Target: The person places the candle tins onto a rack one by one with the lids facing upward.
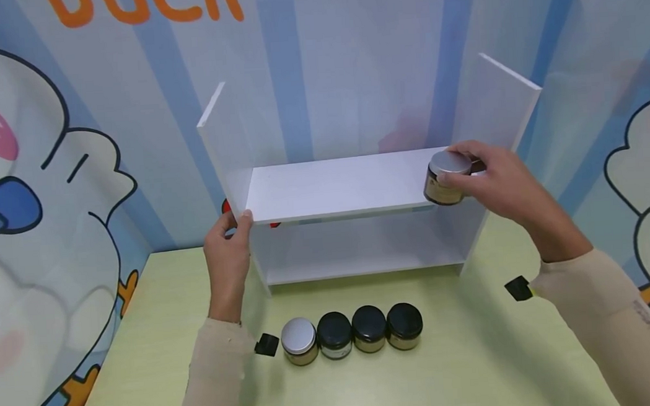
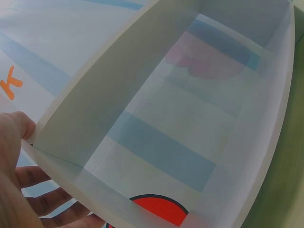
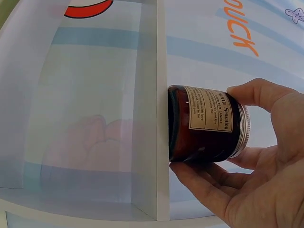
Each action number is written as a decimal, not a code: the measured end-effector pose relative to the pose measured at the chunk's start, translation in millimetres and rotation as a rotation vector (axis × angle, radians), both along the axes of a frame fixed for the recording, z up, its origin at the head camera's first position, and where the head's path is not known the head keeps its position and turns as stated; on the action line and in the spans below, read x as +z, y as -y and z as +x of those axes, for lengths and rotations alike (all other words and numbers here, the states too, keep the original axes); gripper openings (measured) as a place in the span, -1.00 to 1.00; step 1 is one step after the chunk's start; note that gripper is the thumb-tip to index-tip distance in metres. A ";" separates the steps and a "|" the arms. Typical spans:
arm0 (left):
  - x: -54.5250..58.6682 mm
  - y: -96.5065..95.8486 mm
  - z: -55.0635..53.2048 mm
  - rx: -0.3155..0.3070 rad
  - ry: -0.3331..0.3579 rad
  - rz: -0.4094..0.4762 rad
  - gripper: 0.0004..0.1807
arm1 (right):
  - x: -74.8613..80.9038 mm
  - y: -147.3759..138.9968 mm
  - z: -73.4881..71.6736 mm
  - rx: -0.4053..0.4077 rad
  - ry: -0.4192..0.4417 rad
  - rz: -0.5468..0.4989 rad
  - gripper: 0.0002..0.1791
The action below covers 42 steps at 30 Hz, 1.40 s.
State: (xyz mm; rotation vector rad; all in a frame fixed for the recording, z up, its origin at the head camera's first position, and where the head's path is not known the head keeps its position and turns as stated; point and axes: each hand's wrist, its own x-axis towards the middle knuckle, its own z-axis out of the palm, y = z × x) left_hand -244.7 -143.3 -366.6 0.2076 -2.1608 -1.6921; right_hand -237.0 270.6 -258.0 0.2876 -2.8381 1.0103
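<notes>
My right hand (image 1: 497, 180) holds a scented candle jar (image 1: 445, 180) by its silver-lidded end, at the right end of the white shelf unit's (image 1: 335, 187) upper board. The right wrist view shows the jar's dark amber glass (image 3: 204, 147) and cream printed label, with its base at the board's front edge; whether it touches cannot be told. At the unit's left side panel my left hand (image 1: 229, 258) grips near the upper board. In the left wrist view, its thumb lies at the board's corner and its fingers (image 2: 52, 202) reach outside the panel.
A row of jars stands on the pale green table in front of the unit: one silver-lidded jar (image 1: 299, 341) at the left, then black-lidded jars (image 1: 369, 329). Behind the unit hangs a striped blue cartoon backdrop (image 1: 344, 59). Both side panels rise above the upper board.
</notes>
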 end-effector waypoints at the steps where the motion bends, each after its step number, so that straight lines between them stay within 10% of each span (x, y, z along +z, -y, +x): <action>1: 0.0 0.1 0.1 -0.001 -0.001 0.003 -0.43 | 0.3 0.8 -0.4 0.000 0.002 0.000 -0.19; 42: 0.7 -2.6 -0.2 0.021 -0.018 0.003 -0.46 | 10.8 9.6 -28.1 -0.064 0.055 0.052 -0.17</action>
